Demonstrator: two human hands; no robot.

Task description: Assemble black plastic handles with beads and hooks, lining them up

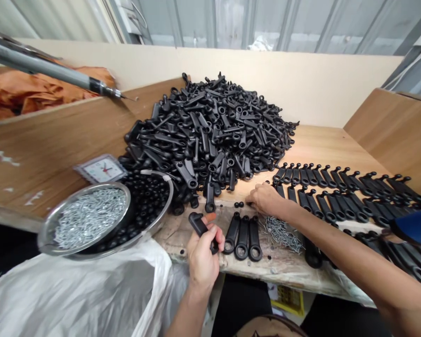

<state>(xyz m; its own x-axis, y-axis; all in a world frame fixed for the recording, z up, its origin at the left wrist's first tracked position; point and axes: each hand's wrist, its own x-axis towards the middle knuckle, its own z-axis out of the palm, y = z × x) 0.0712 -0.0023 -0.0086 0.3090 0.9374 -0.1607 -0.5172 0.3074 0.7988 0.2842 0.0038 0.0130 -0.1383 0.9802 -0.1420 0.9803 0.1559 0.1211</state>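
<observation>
My left hand is wrapped round a black plastic lever arm, held tilted above the bench's front edge. Farther right, my right hand reaches down to the bench with its fingertips pinched at a small dark round piece, mostly hidden by the fingers. Two small black knobs lie just left of those fingertips. Between the hands, three black lever arms stand side by side, their ring ends toward me. A loose heap of silver screws lies under my right forearm.
A big pile of black lever arms covers the back middle. Rows of lever arms line the right. A metal bowl of screws rests on a larger basin of black knobs, near a clock. A power screwdriver hangs upper left.
</observation>
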